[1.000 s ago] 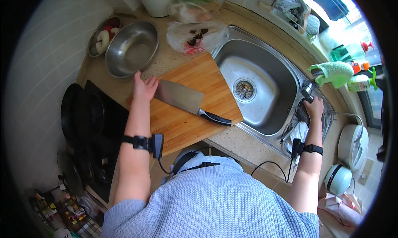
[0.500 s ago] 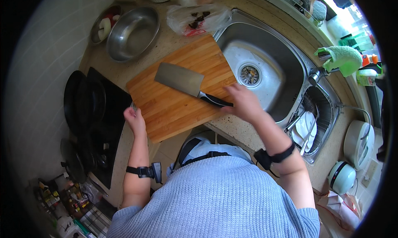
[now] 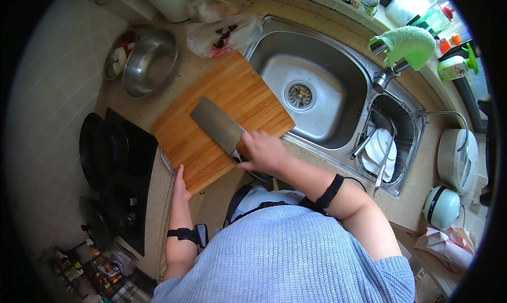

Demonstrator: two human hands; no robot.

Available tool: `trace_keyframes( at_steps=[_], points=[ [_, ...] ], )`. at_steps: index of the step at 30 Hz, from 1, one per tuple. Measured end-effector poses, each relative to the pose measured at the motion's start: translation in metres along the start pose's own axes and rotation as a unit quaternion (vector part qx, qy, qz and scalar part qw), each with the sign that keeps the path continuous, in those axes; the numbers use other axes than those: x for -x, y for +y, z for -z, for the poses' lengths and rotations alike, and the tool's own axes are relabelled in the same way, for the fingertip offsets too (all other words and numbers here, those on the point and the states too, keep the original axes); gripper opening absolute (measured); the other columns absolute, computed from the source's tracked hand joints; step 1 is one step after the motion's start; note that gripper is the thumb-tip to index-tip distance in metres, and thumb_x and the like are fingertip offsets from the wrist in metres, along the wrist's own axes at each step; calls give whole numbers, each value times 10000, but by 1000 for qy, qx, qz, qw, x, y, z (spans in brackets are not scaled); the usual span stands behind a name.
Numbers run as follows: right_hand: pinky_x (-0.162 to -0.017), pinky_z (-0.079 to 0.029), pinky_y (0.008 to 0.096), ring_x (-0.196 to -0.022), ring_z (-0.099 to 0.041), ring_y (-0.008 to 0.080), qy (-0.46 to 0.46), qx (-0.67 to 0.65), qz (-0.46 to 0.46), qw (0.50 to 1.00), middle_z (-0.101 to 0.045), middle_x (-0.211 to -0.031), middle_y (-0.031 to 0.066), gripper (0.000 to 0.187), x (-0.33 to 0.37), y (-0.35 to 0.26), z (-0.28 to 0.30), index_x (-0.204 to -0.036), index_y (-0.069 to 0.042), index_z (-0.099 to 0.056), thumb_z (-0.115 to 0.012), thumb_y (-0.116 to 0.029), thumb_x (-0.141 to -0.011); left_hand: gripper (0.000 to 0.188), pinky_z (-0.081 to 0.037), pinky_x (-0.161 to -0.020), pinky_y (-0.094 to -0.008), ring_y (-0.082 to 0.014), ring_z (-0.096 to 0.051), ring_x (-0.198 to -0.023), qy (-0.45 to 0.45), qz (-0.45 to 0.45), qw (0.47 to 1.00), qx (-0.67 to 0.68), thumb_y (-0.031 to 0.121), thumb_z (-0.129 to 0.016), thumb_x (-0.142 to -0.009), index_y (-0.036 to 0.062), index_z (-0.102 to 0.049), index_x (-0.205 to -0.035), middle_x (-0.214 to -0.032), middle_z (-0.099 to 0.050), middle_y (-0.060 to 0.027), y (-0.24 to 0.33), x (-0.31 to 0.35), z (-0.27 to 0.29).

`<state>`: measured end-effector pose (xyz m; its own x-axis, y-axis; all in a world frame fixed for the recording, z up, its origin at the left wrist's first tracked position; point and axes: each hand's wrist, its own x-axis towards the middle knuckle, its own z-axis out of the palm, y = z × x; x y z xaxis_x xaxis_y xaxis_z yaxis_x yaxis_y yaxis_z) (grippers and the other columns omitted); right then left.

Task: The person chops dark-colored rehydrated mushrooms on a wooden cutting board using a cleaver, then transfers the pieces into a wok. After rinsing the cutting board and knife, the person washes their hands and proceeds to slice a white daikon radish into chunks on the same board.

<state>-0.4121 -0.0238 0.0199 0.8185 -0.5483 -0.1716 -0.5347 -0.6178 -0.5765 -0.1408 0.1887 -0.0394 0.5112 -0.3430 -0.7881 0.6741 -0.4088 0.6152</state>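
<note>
Right hand (image 3: 264, 151) closes its grip on the handle of the cleaver (image 3: 217, 125), whose blade lies flat on the wooden cutting board (image 3: 211, 97) (beside the sink (image 3: 338, 70)). Left hand (image 3: 180, 185), fingers loose and holding nothing, touches the board's near edge.

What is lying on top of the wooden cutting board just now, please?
A cleaver lies flat on the cutting board; the right hand covers its handle. The left hand touches the board's near edge.
</note>
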Motion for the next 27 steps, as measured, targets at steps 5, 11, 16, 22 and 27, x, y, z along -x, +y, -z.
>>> trace_keyframes(
  at_steps=[5, 11, 16, 22, 27],
  points=[
    [-711, -532, 394, -877, -632, 296, -87, 38, 2, 995, -606, -985, 157, 551, 8, -16, -11, -1209, -45, -434, -676, -272, -769, 580, -432, -992, -455, -300, -508, -1203, -70, 5, 998, 7, 320, -615, -890, 31, -419, -1354, -1307, -527, -147, -15, 7, 5],
    [-761, -519, 430, -906, -622, 349, 17, -15, -91, 996, -604, -1033, 192, 605, 14, 19, 14, -1363, -54, -367, -583, -130, -803, 568, -433, -1005, -413, -290, -532, -1180, -231, -149, 959, -71, 128, -622, -832, -6, -411, -1342, -1284, -540, -133, 10, 44, -19],
    [-752, -506, 449, -867, -643, 338, 123, -88, -193, 969, -671, -901, 158, 175, 72, 123, 84, -915, -73, -641, -600, -196, -796, 602, -417, -990, -355, -239, -548, -1126, -222, -229, 944, -84, 43, -621, -746, -34, -428, -1311, -1220, -558, -130, 37, 87, -93],
    [-870, -470, 452, -1033, -576, 368, 362, 354, -146, 850, -606, -1140, 139, 207, 145, 234, 167, -849, -62, -690, -593, -232, -781, 424, -467, -893, -313, -207, -604, -978, -251, -278, 921, -105, 37, -596, -761, -48, -538, -1172, -1098, -612, -108, 43, 104, -189],
    [-860, -483, 426, -984, -600, 374, 265, 49, -366, 891, -634, -1020, 233, 284, 159, 260, 166, -891, -27, -671, -580, -268, -771, 245, -475, -793, -265, -144, -611, -862, -305, -308, 884, -175, 17, -596, -782, -49, -605, -1017, -972, -647, -74, 34, 87, -261]
  ],
)
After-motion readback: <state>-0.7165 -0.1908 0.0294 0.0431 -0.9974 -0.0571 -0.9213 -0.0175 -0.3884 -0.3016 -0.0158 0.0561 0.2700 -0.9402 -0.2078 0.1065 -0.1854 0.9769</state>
